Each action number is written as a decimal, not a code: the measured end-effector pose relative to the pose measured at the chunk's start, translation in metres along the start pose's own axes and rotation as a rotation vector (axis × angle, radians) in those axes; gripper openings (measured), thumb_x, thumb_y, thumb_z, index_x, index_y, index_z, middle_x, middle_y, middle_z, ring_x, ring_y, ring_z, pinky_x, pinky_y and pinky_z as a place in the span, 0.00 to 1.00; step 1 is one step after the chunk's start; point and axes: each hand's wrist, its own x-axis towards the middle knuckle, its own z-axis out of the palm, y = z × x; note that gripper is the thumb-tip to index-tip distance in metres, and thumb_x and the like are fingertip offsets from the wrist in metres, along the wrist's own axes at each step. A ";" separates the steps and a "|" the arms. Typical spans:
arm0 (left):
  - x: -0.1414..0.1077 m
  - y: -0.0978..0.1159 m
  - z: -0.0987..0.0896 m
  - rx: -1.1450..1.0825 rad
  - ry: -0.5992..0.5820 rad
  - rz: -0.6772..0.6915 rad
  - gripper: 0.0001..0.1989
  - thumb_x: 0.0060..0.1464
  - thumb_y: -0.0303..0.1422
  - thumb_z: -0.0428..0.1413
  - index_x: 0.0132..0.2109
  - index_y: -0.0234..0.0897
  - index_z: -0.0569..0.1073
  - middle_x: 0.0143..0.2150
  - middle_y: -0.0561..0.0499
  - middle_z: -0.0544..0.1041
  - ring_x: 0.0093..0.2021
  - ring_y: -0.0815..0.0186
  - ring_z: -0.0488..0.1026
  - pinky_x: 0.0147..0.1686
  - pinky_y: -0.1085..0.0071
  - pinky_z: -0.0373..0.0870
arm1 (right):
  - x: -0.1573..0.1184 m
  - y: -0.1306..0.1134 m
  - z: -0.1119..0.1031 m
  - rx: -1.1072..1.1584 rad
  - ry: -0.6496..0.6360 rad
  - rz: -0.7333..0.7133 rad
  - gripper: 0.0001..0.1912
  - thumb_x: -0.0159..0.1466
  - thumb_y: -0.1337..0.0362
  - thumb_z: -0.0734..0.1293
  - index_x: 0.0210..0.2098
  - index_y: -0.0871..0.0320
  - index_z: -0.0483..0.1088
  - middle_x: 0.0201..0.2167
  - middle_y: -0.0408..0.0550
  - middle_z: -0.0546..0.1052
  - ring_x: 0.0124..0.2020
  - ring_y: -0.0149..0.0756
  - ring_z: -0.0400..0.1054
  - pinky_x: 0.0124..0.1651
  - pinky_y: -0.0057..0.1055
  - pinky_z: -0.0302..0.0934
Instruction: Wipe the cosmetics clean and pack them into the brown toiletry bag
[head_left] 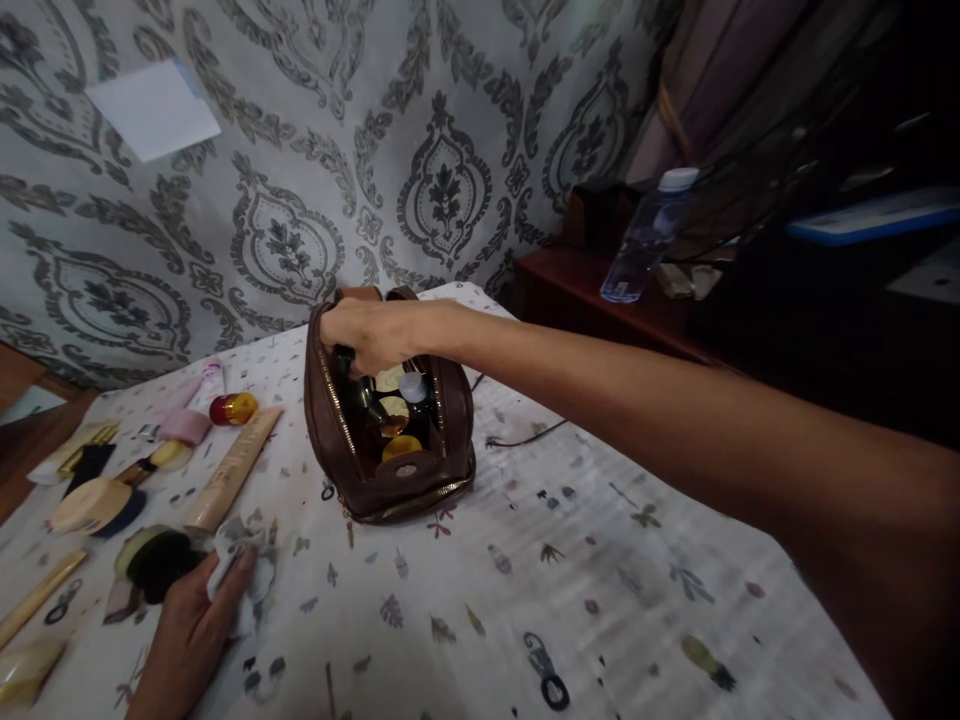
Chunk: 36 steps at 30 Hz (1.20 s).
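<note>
A brown bag [390, 490] stands unzipped on the patterned white cloth [450, 620], with several bottles and jars inside. My right hand [371, 335] reaches into its upper left part; the fingertips are hidden inside, so what they touch cannot be made out. At the lower left, my left hand [199, 620] is closed on a crumpled white cloth [251, 580]. Just beyond it lie a dark round brush or puff [159, 560] and a beige tube [234, 470]. A red and amber jar [233, 408] is left of the bag.
More cosmetics lie at the left, among them a round compact [96, 505] and a pink-capped item [184, 427]. A clear water bottle [649, 240] stands on a reddish-brown surface [555, 290] at the back right. Patterned curtain fabric [442, 190] hangs behind the bag.
</note>
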 end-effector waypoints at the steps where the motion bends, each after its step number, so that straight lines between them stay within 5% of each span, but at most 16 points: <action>1: 0.000 0.001 0.000 -0.002 -0.004 -0.004 0.26 0.56 0.53 0.50 0.20 0.41 0.57 0.15 0.58 0.58 0.15 0.70 0.56 0.15 0.74 0.57 | -0.002 -0.001 0.001 -0.033 0.002 -0.008 0.12 0.57 0.77 0.70 0.41 0.65 0.75 0.38 0.47 0.77 0.42 0.35 0.69 0.43 0.26 0.61; 14: 0.001 0.000 -0.001 -0.021 -0.022 -0.003 0.24 0.56 0.52 0.49 0.21 0.40 0.60 0.18 0.57 0.61 0.19 0.69 0.60 0.19 0.73 0.60 | -0.020 0.004 0.001 -0.050 0.124 0.044 0.17 0.58 0.68 0.74 0.46 0.64 0.72 0.41 0.49 0.76 0.42 0.37 0.69 0.43 0.28 0.60; 18: 0.001 0.007 0.000 -0.040 -0.008 -0.035 0.24 0.55 0.52 0.49 0.20 0.41 0.57 0.18 0.58 0.57 0.19 0.70 0.57 0.19 0.73 0.58 | -0.041 -0.003 -0.006 -0.001 0.311 0.086 0.05 0.63 0.69 0.68 0.38 0.64 0.75 0.32 0.46 0.76 0.35 0.34 0.67 0.39 0.29 0.56; 20: 0.001 0.010 0.001 -0.054 -0.026 -0.057 0.24 0.54 0.52 0.48 0.21 0.41 0.56 0.18 0.58 0.56 0.19 0.70 0.56 0.20 0.73 0.57 | -0.053 -0.013 -0.002 0.042 0.445 0.118 0.08 0.65 0.71 0.64 0.33 0.63 0.75 0.25 0.43 0.74 0.30 0.32 0.65 0.38 0.29 0.56; 26: 0.000 0.004 0.002 -0.044 -0.062 -0.062 0.23 0.56 0.52 0.46 0.22 0.41 0.55 0.19 0.59 0.55 0.21 0.70 0.55 0.24 0.71 0.55 | -0.080 -0.061 0.039 0.257 0.698 0.017 0.09 0.62 0.68 0.66 0.25 0.57 0.71 0.25 0.43 0.74 0.27 0.32 0.67 0.34 0.29 0.56; 31: -0.003 -0.004 0.005 -0.049 -0.055 -0.021 0.23 0.57 0.51 0.47 0.23 0.41 0.54 0.19 0.58 0.56 0.21 0.70 0.55 0.25 0.71 0.53 | -0.081 -0.108 0.087 0.458 0.491 -0.120 0.17 0.67 0.58 0.64 0.23 0.55 0.67 0.23 0.45 0.71 0.24 0.31 0.63 0.28 0.29 0.53; 36: -0.006 -0.006 0.003 -0.093 -0.042 0.012 0.21 0.60 0.49 0.46 0.26 0.41 0.57 0.22 0.56 0.62 0.24 0.68 0.59 0.29 0.70 0.58 | -0.055 -0.137 0.140 0.609 0.326 -0.153 0.21 0.67 0.54 0.62 0.21 0.56 0.61 0.20 0.42 0.65 0.22 0.30 0.57 0.28 0.29 0.50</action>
